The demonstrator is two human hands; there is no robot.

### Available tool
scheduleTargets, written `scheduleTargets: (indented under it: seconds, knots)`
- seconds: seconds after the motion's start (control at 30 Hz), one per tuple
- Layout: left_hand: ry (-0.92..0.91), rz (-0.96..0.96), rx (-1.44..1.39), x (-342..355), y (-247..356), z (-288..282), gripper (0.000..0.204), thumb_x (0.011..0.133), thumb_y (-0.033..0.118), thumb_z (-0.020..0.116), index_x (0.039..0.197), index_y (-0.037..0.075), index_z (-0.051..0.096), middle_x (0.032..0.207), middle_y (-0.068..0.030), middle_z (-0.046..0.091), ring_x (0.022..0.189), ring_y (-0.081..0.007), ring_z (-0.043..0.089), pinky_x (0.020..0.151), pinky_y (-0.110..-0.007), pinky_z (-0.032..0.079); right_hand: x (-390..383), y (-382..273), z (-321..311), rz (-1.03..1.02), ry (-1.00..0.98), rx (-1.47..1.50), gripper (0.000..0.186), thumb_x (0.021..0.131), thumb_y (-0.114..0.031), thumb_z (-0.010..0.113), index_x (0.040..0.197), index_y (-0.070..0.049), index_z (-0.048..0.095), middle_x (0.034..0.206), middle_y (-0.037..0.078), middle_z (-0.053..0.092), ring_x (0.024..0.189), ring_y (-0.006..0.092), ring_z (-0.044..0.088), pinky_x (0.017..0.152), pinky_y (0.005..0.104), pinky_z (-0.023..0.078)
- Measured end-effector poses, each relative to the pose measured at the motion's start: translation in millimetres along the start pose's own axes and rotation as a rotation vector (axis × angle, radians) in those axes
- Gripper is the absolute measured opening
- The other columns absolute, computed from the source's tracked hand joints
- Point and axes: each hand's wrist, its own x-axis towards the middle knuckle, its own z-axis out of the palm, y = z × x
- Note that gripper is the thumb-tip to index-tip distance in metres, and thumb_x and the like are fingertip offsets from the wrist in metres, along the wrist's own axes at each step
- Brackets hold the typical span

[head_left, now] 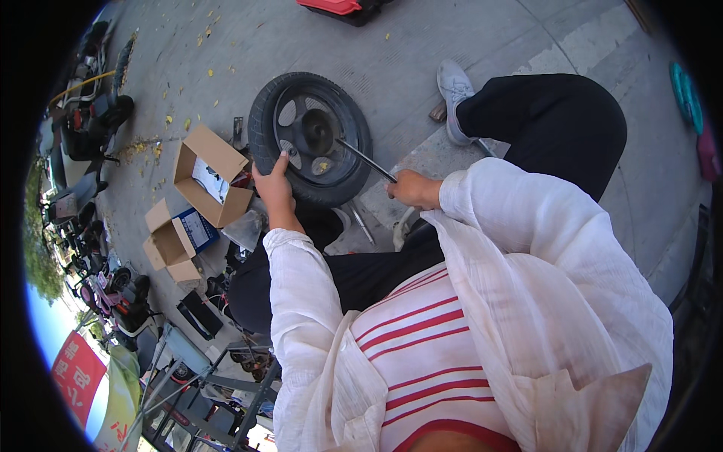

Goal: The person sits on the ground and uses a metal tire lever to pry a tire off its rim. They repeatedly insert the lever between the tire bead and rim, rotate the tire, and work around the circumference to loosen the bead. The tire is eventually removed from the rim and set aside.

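A black scooter-type wheel with its tyre point(261, 139) stands tilted in front of me, its spoked rim and round hub facing up toward me. My left hand point(276, 193) grips the tyre's lower left edge, thumb on the sidewall and the other fingers mostly hidden. Closed round the near end of a slim metal tyre lever point(367, 160) is my right hand point(415, 188). The lever's far tip reaches the rim's inner right side, near the hub; whether it is hooked under the tyre bead I cannot tell.
Left of the wheel lie an open cardboard box point(197, 167) with papers inside, a second open box point(172, 239), a blue box point(197, 230) and a plastic bag point(245, 229). Another metal bar point(362, 223) lies below the wheel. A red case point(331, 7) sits beyond. Parked scooters line the left.
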Motion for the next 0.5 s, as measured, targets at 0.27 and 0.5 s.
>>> scheduleTargets:
  seconds: [0.27, 0.5]
  knots:
    - [0.116, -0.193, -0.218, -12, -12, -14, 0.065, 0.077, 0.008, 0.073, 0.133, -0.004, 0.041, 0.118, -0.0154, 0.059, 0.102, -0.0269, 0.060, 0.088, -0.040, 0.049, -6, -26, -34, -0.084, 0.012, -0.044, 0.040, 0.097, -0.035, 0.047, 0.098, 0.000, 0.065, 0.095, 0.023, 0.065, 0.091, 0.0413, 0.062, 0.080, 0.0487, 0.047]
    - [-0.015, 0.075, 0.101, -26, -4, 9, 0.079, 0.070, 0.013, 0.080, 0.134, -0.007, 0.038, 0.119, -0.0156, 0.058, 0.102, -0.0243, 0.059, 0.093, -0.031, 0.044, -4, -52, -106, -0.158, 0.168, -0.424, 0.026, 0.092, -0.026, 0.054, 0.096, -0.005, 0.068, 0.096, 0.016, 0.069, 0.090, 0.0337, 0.066, 0.074, 0.0440, 0.051]
